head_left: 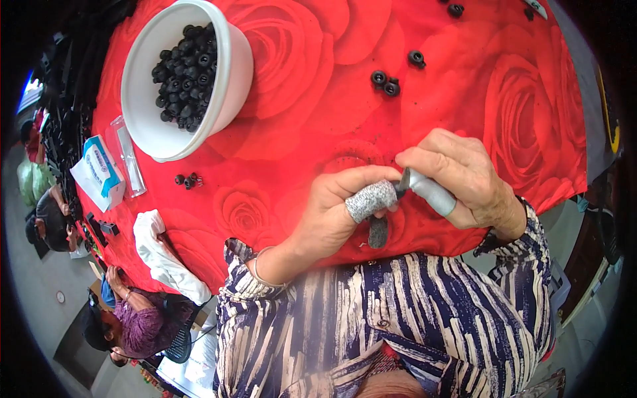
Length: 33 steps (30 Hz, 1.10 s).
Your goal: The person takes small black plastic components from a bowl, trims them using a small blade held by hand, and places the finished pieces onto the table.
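My left hand (pixel 338 209) wears grey speckled finger covers on the forefinger and thumb and pinches a small black part (pixel 400 188) at its tip. My right hand (pixel 458 179) grips a grey-handled tool (pixel 430 192) whose dark tip meets that part. Both hands hover just over the near edge of a table covered in a red rose-print cloth (pixel 318 99). A white bowl (pixel 232 73) heaped with small black ring-shaped parts (pixel 186 73) sits tilted at the far left.
Loose black ring parts (pixel 385 83) lie on the cloth beyond my hands, a few more (pixel 188 180) by the bowl. A blue-and-white packet (pixel 99 169), a clear plastic sleeve (pixel 129 159) and a white cloth (pixel 162 255) lie at the left edge. Other people (pixel 133 318) sit lower left.
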Each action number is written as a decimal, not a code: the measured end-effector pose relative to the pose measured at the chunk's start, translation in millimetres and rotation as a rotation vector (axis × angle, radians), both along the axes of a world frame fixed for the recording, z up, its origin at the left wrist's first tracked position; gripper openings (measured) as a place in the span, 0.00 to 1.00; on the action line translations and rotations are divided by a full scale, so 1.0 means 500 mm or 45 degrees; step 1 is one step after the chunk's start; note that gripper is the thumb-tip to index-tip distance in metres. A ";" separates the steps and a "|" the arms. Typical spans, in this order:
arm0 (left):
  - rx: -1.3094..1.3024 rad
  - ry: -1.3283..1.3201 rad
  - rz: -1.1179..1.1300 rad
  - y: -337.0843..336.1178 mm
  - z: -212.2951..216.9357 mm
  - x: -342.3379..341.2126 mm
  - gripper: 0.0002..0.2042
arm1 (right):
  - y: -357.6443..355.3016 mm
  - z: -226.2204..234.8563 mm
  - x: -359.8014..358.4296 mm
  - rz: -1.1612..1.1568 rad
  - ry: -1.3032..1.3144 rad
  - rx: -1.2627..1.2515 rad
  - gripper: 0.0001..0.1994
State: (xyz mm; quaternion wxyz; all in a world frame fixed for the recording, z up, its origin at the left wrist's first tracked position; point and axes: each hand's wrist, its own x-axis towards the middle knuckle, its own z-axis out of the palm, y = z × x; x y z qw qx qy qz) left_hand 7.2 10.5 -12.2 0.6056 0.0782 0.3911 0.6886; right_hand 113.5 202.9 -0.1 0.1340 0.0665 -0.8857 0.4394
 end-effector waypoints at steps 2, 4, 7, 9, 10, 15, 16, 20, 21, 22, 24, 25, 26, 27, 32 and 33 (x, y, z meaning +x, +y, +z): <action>-0.067 -0.130 -0.025 -0.006 -0.002 0.002 0.13 | -0.002 -0.005 -0.002 0.036 0.067 0.000 0.15; -0.017 -0.212 0.043 -0.005 -0.009 0.001 0.12 | -0.013 -0.009 0.000 0.073 0.107 0.029 0.16; 0.048 -0.294 0.141 0.001 -0.011 -0.010 0.12 | -0.007 -0.005 0.008 0.156 0.136 0.106 0.21; -0.027 -0.174 0.120 0.009 0.001 -0.030 0.15 | -0.004 -0.004 0.009 0.118 0.181 -0.015 0.22; -0.071 -0.193 0.110 0.005 -0.003 -0.029 0.14 | 0.000 0.006 0.011 0.035 0.104 -0.051 0.23; -0.097 -0.267 0.054 0.007 0.002 0.000 0.12 | -0.022 -0.004 -0.001 -0.111 0.260 -0.028 0.24; -0.062 -0.275 0.059 0.008 0.002 0.002 0.12 | -0.024 -0.003 -0.002 -0.113 0.268 -0.046 0.23; -0.034 -0.377 0.025 0.010 -0.012 0.013 0.12 | -0.031 -0.016 -0.003 -0.074 0.301 -0.084 0.19; -0.035 -0.375 0.019 0.011 -0.018 0.015 0.12 | -0.031 -0.016 -0.001 -0.080 0.303 -0.084 0.19; -0.036 -0.390 0.032 0.011 -0.022 0.018 0.11 | -0.030 -0.016 -0.001 -0.070 0.301 -0.079 0.18; -0.039 -0.401 0.041 0.011 -0.026 0.016 0.11 | -0.029 -0.017 0.000 -0.064 0.304 -0.075 0.18; -0.068 -0.411 0.021 0.011 -0.027 0.014 0.11 | -0.031 -0.018 0.002 -0.075 0.318 -0.048 0.18; -0.096 -0.419 0.002 0.012 -0.027 0.011 0.11 | -0.031 -0.019 0.002 -0.087 0.333 -0.021 0.18; -0.098 -0.415 -0.003 0.015 -0.026 0.008 0.11 | -0.031 -0.018 -0.001 -0.092 0.338 -0.021 0.18; -0.118 -0.456 -0.016 0.018 0.008 -0.008 0.11 | -0.032 -0.012 -0.008 -0.086 0.441 0.135 0.16; -0.118 -0.424 -0.009 0.015 0.014 -0.001 0.11 | -0.033 -0.008 0.000 -0.083 0.473 0.133 0.16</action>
